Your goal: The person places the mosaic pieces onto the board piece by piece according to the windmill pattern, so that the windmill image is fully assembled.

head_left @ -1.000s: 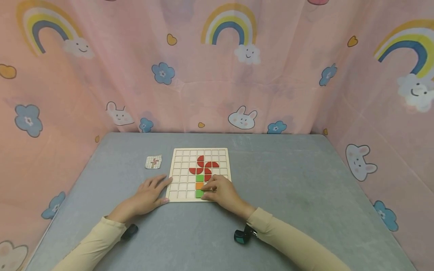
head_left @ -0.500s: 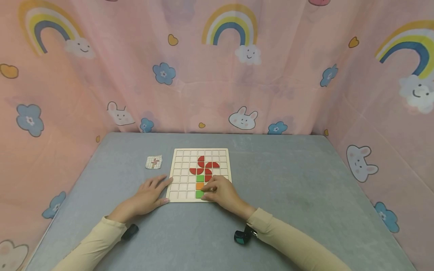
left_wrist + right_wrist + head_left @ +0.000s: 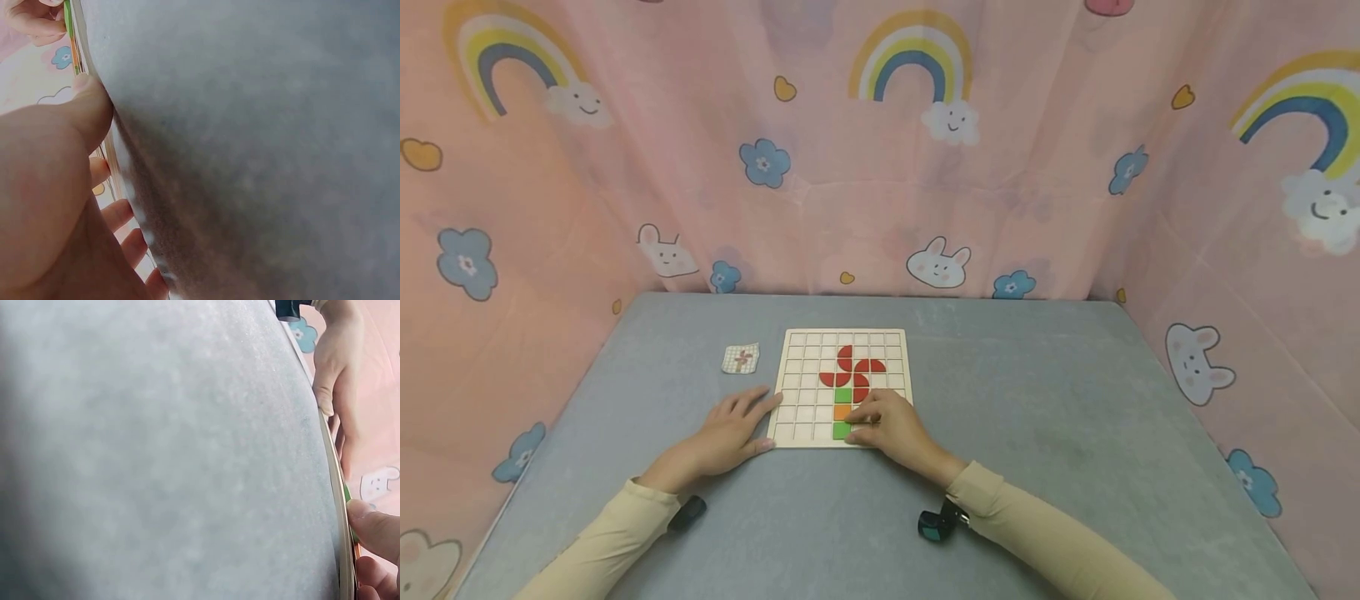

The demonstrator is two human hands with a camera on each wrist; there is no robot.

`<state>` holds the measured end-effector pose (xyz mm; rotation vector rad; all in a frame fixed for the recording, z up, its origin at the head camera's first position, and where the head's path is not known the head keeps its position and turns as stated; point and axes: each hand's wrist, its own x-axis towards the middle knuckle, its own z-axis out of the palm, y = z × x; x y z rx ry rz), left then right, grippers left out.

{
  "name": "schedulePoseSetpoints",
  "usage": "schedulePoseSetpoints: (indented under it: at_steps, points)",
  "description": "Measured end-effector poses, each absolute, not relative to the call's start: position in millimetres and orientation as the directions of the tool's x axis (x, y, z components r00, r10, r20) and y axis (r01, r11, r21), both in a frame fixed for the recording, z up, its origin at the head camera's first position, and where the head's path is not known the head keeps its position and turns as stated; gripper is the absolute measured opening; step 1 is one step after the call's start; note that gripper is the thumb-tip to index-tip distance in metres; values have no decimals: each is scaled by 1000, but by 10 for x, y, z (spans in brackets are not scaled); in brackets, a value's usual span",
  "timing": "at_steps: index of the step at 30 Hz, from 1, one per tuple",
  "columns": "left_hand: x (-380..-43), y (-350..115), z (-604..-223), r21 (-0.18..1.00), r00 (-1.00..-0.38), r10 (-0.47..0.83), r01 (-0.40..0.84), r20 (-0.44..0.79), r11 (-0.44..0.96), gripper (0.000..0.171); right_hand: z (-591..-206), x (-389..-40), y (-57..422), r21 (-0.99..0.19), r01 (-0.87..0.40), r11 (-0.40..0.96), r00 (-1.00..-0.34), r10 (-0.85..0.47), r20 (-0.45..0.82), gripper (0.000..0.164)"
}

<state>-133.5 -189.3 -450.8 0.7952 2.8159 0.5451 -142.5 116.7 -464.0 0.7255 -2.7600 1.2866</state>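
Observation:
A pale wooden grid board (image 3: 797, 375) lies on the table. Several red quarter-round tiles (image 3: 870, 366) form a pinwheel on it. Beneath them runs a column of an upper green square tile (image 3: 843, 395), an orange square tile (image 3: 842, 412) and a lower green square tile (image 3: 841, 430). My right hand (image 3: 895, 427) has its thumb and curled fingers at the lower green tile, seeming to pinch its right side; part of the tile is hidden. My left hand (image 3: 722, 433) rests at the board's left edge, fingers spread and thumb at the near corner.
A small paper card (image 3: 741, 358) with a printed pinwheel on a grid lies left of the board. The grey table (image 3: 1037, 417) meets a pink patterned curtain (image 3: 820, 225) behind and at the sides. Dark wrist cameras (image 3: 934, 526) hang below both sleeves.

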Motion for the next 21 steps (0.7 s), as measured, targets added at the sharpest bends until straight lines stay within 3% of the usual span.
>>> schedulePoseSetpoints:
  at_steps: [10, 17, 21]
  points:
    - [-1347, -1894, -4502, 404, -843, 536, 473, -52, 783, 66, -4657, -1447, 1185, -731, -414, 542, -890, -408, 202, 22]
    - [-1361, -1928, -4527, 414, -845, 532, 470, -44, 780, 68, -4703, -1502, 1321, -784, -458, 420, -859, -436, 268, 21]
    - [-1388, -1950, -4518, 421, -842, 538, 473, -42, 774, 69, -4665, -1536, 1488, -799, -413, 437, -885, -398, 240, 21]
